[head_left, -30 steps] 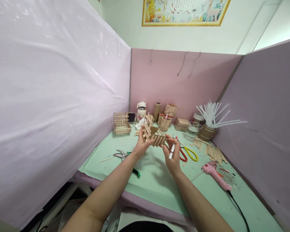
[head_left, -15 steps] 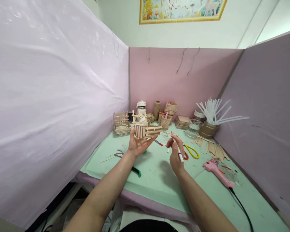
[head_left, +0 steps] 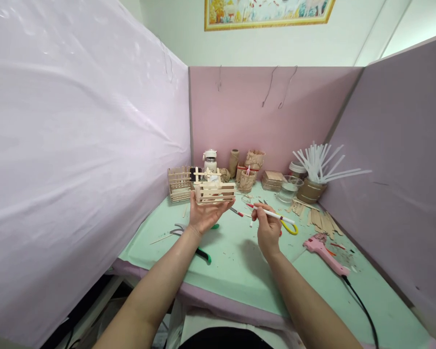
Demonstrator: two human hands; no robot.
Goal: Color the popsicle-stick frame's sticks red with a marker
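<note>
My left hand [head_left: 205, 215] holds up a small crate made of wooden craft sticks [head_left: 216, 193], its slatted side toward me and a fence-like back rising behind. The fingers lie under and around its base. In my right hand [head_left: 269, 228] is a white marker pen [head_left: 274, 214] with a red tip, pinched between thumb and fingers. The tip points left toward the crate, with a gap between them. Below my left forearm lie pliers with green-and-black handles [head_left: 204, 255], partly hidden. Yellow-handled scissors [head_left: 290, 227] lie behind my right hand.
A pink glue gun [head_left: 327, 255] with a black cord lies at right. Wooden sticks [head_left: 323, 220], a clear bowl [head_left: 289, 190] and a pot of white glue sticks [head_left: 312, 190] stand or lie behind it. Another stick crate [head_left: 179, 186] is at back left. Fabric walls enclose the table.
My left hand has turned the crate so its long slatted side faces me more. The marker has swung from steep to nearly level, its tip toward the crate. The view has shifted slightly.
</note>
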